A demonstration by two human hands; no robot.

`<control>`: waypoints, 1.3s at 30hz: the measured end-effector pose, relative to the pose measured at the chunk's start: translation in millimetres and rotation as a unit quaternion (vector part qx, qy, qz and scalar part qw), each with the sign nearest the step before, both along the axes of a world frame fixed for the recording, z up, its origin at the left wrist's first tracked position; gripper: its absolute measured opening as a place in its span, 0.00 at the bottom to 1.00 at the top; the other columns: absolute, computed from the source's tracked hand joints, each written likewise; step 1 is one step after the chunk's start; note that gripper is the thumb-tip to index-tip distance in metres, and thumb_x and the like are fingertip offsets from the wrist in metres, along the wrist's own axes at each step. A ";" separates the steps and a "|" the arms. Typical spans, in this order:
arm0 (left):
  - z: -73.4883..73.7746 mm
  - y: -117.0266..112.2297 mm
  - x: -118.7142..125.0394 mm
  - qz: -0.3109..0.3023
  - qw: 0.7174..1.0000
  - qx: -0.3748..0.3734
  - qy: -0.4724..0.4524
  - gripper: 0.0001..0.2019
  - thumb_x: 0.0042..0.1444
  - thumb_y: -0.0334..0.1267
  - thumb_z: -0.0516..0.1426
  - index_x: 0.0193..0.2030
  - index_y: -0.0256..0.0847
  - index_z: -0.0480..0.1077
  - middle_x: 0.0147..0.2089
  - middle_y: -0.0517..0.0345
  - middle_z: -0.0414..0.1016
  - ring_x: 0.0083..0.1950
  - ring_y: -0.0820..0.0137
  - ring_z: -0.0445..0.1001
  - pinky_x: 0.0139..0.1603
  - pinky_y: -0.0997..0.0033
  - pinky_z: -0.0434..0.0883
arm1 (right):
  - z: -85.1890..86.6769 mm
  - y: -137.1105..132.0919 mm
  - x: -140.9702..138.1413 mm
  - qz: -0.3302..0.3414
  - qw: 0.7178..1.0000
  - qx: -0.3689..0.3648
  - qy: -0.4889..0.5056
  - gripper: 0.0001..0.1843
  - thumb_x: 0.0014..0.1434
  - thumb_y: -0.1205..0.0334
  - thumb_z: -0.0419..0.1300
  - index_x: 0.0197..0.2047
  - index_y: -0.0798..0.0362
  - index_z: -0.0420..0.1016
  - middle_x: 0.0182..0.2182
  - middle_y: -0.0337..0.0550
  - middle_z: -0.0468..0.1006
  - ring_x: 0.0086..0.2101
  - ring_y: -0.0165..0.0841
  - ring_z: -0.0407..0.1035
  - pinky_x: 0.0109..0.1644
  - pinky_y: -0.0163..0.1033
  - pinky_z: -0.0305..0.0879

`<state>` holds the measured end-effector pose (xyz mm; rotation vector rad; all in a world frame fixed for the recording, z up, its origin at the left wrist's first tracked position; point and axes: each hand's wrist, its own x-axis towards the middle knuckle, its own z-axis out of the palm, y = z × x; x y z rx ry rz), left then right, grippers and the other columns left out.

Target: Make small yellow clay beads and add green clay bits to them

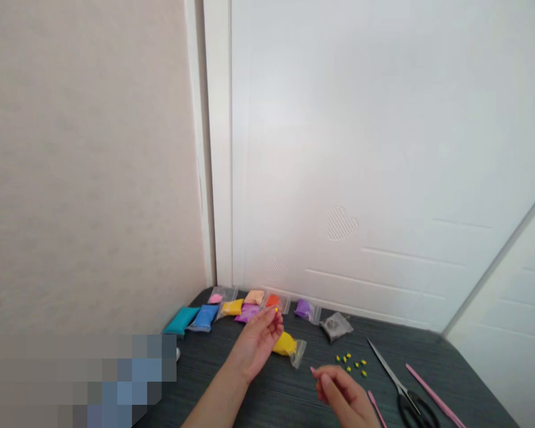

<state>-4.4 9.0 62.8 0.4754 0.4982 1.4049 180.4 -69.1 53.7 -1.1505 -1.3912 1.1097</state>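
The small yellow bit (pixel 276 310) is at the fingertips of my left hand (pixel 257 346), in the lower middle of the frame, held up off the tabletop (pixel 276 395). It is tiny, bright and roundish, and it looks soft to me, though at this size I cannot make out its exact shape. My left thumb and forefinger are closed on it, while the other fingers curl loosely with the palm turned partly up.

My right hand (pixel 344 393), at the bottom of the frame and right of centre, is pinched nearly closed, with a pink tip (pixel 312 370) poking out at the fingers; whether that belongs to a tool, I cannot tell. I judge the step in hand to be working this one bit between the fingers, with the right hand ready beside it. The next move calls for a light, steady pinch, so that the bit is neither squashed nor dropped.

Just above my right hand lie several little yellow-and-green pieces (pixel 364 373), scattered apart. The larger yellow packet (pixel 285 344) is partly behind my left hand. Toward the lower right rest the scissors (pixel 401 389), blades spread slightly, and a long pink stick (pixel 432 392). Further back, coloured packets, from teal (pixel 181 321) to grey (pixel 336 327), line the far edge below the white door (pixel 383 148)
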 end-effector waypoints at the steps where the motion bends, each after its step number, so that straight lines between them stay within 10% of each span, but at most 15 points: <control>1: 11.1 -0.6 2.9 0.003 1.000 0.011 -0.013 0.02 0.51 0.28 0.58 0.33 0.33 0.71 0.32 0.54 0.72 0.34 0.75 0.72 0.37 0.75 0.71 | 15.3 -1.8 3.1 -0.008 1.000 0.016 0.002 0.20 0.52 0.45 0.54 0.32 0.54 0.75 0.23 0.41 0.70 0.27 0.32 0.65 0.32 0.35 0.62; 6: 66.5 -8.8 19.3 -0.001 0.991 0.088 -0.102 0.05 0.54 0.33 0.56 0.28 0.34 0.69 0.28 0.59 0.67 0.31 0.76 0.67 0.33 0.74 0.69 | 94.4 -4.0 14.8 -0.049 0.991 0.128 -0.006 0.12 0.54 0.52 0.56 0.34 0.50 0.76 0.28 0.41 0.73 0.32 0.31 0.67 0.37 0.32 0.64; 10: 90.0 -19.2 25.2 -0.005 0.991 0.109 -0.082 0.07 0.54 0.34 0.56 0.28 0.35 0.69 0.28 0.58 0.66 0.31 0.75 0.66 0.32 0.73 0.68 | 122.5 6.5 19.3 -0.118 0.959 0.253 0.039 0.08 0.56 0.58 0.55 0.35 0.46 0.76 0.27 0.38 0.73 0.31 0.27 0.67 0.35 0.28 0.64; 27: 98.5 -36.4 34.4 -0.057 0.992 0.115 0.008 0.14 0.59 0.37 0.49 0.25 0.36 0.68 0.24 0.59 0.62 0.29 0.74 0.61 0.32 0.72 0.63 | 123.3 15.3 20.8 -0.134 0.941 0.310 0.010 0.08 0.57 0.66 0.54 0.37 0.47 0.74 0.31 0.39 0.73 0.34 0.27 0.67 0.36 0.28 0.63; 39: 113.4 -42.5 11.5 0.001 0.996 0.091 0.012 0.06 0.46 0.30 0.62 0.32 0.37 0.70 0.28 0.62 0.69 0.31 0.78 0.68 0.31 0.80 0.71 | 136.3 1.6 33.6 -0.348 0.882 0.294 0.118 0.06 0.55 0.63 0.57 0.36 0.49 0.75 0.30 0.39 0.72 0.31 0.29 0.66 0.34 0.36 0.61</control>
